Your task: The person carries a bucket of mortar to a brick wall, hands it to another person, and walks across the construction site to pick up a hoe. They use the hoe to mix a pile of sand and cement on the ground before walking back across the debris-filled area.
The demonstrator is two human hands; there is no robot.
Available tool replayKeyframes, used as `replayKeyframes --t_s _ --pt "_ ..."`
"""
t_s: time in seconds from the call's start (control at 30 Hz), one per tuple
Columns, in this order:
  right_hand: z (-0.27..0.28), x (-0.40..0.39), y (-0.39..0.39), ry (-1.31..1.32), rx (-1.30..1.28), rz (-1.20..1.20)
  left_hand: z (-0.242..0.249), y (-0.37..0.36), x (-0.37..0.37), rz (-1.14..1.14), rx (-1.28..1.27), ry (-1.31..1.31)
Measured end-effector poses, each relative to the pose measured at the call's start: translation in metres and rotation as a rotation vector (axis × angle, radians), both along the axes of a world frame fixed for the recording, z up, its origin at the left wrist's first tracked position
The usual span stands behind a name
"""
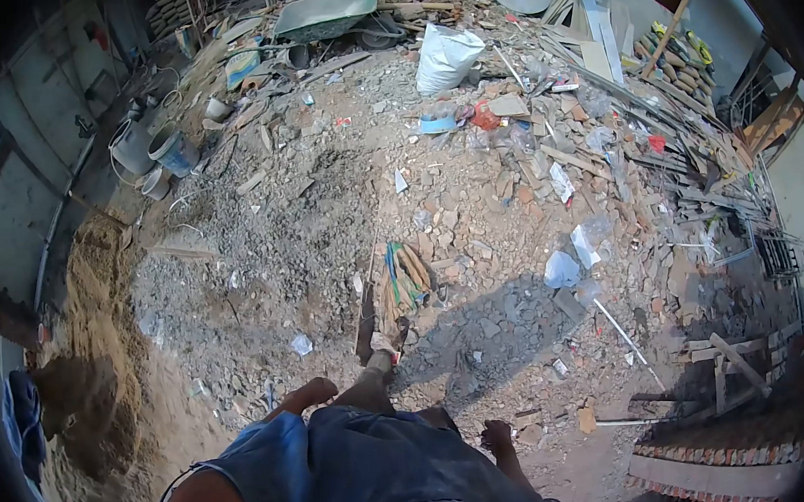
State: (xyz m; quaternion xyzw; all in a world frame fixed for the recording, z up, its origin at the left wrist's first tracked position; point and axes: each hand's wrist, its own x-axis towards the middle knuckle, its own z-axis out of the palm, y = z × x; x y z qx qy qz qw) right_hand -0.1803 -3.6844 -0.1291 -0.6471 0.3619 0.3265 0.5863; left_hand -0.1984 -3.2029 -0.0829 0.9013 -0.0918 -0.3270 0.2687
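My left hand [315,392] hangs in front of my body on the left, beside my forward leg [371,388]; its fingers are not distinct. My right hand [497,432] hangs low on the other side over the rubble ground, fingers loosely bent and a little apart, with nothing in it. Ahead of my foot [384,345] lies a crumpled sack [406,274] with green and blue stripes. A dark, narrow strip [366,316] lies just left of the sack.
Broken brick and gravel [456,208] cover the ground. A sand heap [94,278] and buckets [173,151] are on the left. Farther off are a wheelbarrow [327,15] and a white sack [447,58]. Planks [692,178] and a white pipe [630,346] lie on the right.
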Motion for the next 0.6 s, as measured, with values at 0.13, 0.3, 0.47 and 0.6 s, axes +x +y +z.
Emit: replayKeyframes --t_s 0.13,0.3,0.47,0.6 --pt "0.002 -0.003 0.003 -0.010 -0.086 -0.009 0.055 -0.027 0.025 0.465 -0.097 0.386" --pt "-0.006 -0.014 -0.008 0.030 -0.030 -0.032 0.058 -0.030 0.037 0.592 -0.217 0.442" --pt "-0.011 -0.022 -0.017 0.090 0.018 -0.084 0.048 -0.031 0.042 0.560 -0.143 0.465" --pt "-0.011 -0.024 -0.016 0.110 -0.060 -0.062 0.040 -0.028 0.043 0.536 -0.173 0.485"
